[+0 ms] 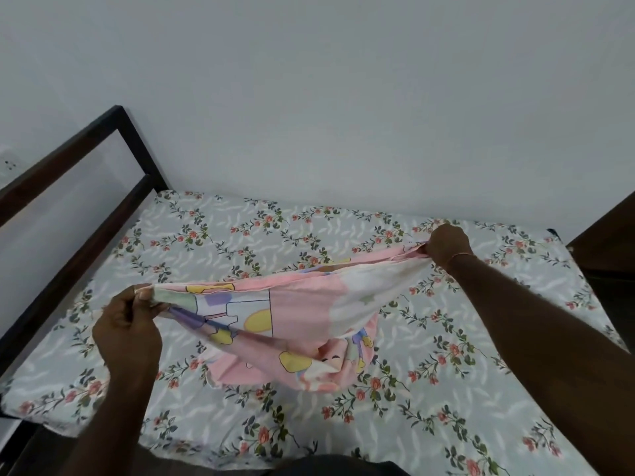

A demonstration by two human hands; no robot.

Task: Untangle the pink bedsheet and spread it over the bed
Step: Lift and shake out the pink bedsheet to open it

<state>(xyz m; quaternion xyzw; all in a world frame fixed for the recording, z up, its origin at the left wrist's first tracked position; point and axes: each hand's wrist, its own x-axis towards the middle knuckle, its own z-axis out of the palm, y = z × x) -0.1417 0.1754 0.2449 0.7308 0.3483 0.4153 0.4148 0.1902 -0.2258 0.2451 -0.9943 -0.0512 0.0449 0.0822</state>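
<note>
- Head view: the pink bedsheet (302,304), soft thin cotton with pastel cartoon prints, sags in a crumpled hammock shape over the bed (213,235), its low bunched folds resting on the floral cover.
- The left hand (127,324) pinches one gathered edge near the front; the right hand (446,245) grips the other edge farther back.
- A dark frame rail (86,214) runs along the bed's left side; flat floral cover lies open all around the sheet.

Single head-worn view, looking forward and down, close over bed (429,389), wall (343,97) beyond
</note>
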